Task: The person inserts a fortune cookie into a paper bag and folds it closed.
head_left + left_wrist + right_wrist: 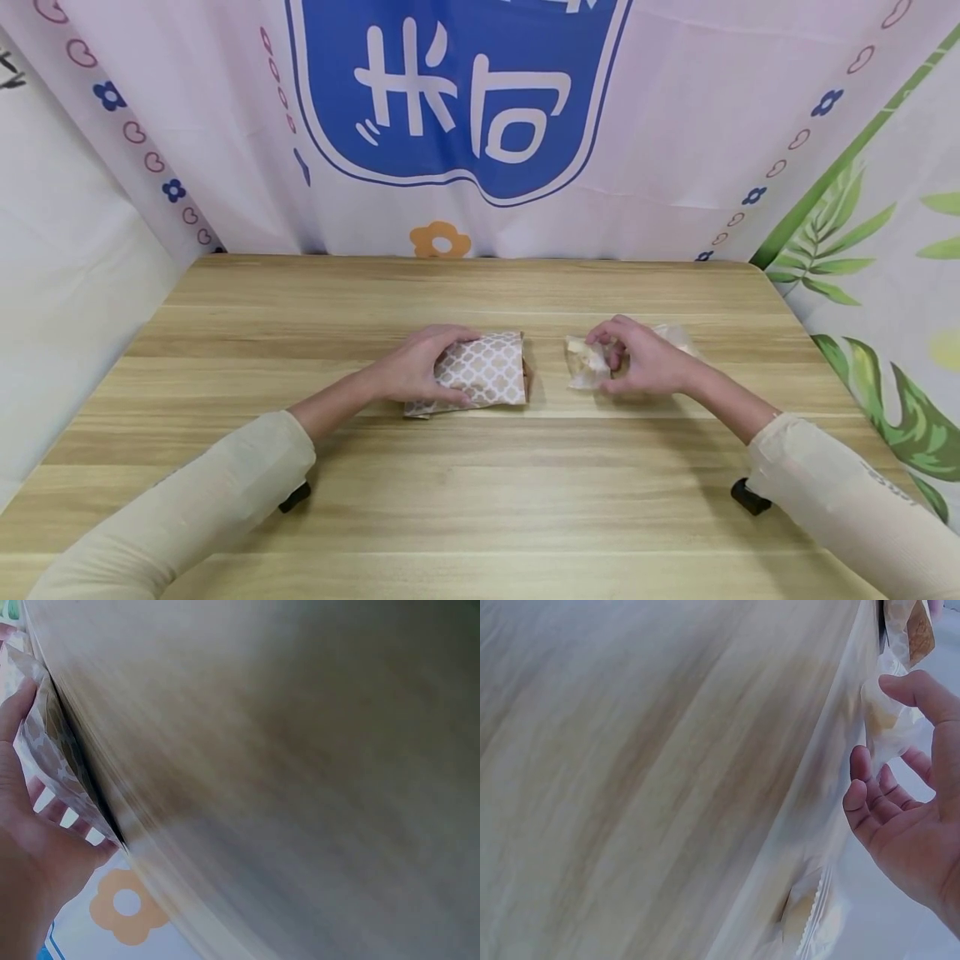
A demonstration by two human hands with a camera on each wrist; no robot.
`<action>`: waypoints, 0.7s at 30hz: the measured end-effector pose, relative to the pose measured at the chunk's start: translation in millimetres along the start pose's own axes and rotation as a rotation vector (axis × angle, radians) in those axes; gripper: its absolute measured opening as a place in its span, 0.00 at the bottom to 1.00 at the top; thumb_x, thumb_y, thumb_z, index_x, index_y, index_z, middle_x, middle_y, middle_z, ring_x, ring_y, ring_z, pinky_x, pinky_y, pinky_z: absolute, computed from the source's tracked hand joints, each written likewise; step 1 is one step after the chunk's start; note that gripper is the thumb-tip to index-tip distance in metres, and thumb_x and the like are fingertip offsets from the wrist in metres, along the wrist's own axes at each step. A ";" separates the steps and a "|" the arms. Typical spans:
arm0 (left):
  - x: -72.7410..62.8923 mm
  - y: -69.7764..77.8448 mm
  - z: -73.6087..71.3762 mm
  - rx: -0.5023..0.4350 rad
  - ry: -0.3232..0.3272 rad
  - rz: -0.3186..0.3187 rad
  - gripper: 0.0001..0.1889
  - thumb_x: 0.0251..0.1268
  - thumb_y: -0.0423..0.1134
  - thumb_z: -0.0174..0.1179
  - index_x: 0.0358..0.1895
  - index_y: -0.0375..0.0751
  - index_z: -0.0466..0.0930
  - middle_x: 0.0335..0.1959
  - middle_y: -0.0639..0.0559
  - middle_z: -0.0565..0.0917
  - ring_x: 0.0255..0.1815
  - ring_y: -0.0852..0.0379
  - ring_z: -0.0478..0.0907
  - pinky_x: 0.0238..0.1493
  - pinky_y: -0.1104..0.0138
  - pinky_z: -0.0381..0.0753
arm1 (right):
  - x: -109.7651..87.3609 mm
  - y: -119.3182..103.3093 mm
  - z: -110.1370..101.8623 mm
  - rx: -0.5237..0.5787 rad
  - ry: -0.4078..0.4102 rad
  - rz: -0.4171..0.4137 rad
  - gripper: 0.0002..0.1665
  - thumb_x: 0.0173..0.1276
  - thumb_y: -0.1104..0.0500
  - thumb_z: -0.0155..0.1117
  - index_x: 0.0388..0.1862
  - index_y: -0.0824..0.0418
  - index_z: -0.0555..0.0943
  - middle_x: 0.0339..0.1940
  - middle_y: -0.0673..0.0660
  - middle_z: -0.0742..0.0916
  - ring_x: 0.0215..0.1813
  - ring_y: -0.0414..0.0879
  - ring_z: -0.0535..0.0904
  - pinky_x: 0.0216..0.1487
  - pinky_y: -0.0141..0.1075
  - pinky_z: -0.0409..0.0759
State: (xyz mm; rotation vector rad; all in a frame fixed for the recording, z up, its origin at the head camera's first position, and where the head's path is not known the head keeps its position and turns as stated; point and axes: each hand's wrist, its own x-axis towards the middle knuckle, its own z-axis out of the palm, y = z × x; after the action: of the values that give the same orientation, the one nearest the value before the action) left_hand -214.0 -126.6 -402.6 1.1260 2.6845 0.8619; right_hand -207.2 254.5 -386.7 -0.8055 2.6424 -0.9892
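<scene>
Left hand (414, 363) grips a patterned bag (489, 372) nearer the desk's (480, 492) far edge; right hand (649, 360) curves over a clear packet (585, 363) — cannot tell if grasping. Toward the right edge, a second packet (678, 337); both seem unopened, outside the bag.

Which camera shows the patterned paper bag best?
Head view: most of the patterned paper bag faces the camera. The left wrist view shows it slanted, partly behind the left hand; the right wrist view catches only one end, top right.
</scene>
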 end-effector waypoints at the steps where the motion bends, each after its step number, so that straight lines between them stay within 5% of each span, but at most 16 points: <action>1: 0.0 0.1 0.2 0.000 -0.001 -0.006 0.51 0.47 0.58 0.80 0.73 0.37 0.71 0.73 0.40 0.74 0.74 0.39 0.69 0.76 0.42 0.63 | 0.0 -0.5 0.2 -0.001 0.000 0.000 0.36 0.50 0.68 0.81 0.60 0.68 0.77 0.50 0.64 0.79 0.40 0.49 0.79 0.42 0.38 0.82; 12: -0.8 -0.7 1.4 -0.019 -0.004 -0.028 0.49 0.47 0.58 0.81 0.72 0.39 0.71 0.73 0.41 0.73 0.75 0.40 0.67 0.76 0.43 0.63 | 0.0 -9.5 3.3 -0.003 0.005 -0.066 0.36 0.50 0.67 0.83 0.59 0.67 0.78 0.50 0.63 0.79 0.40 0.48 0.80 0.41 0.38 0.82; 21: -0.6 -1.3 1.1 -0.008 -0.009 -0.027 0.50 0.47 0.59 0.81 0.73 0.40 0.70 0.74 0.41 0.73 0.75 0.40 0.67 0.76 0.43 0.64 | 2.8 -12.5 5.2 0.042 -0.016 -0.034 0.38 0.52 0.69 0.82 0.63 0.67 0.78 0.54 0.64 0.78 0.43 0.49 0.82 0.38 0.35 0.86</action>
State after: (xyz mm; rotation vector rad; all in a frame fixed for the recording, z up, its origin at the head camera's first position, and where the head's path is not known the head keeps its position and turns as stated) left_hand -214.1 -127.2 -404.4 1.0864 2.6802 0.8610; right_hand -202.3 242.3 -382.4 -0.8478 2.5938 -1.0384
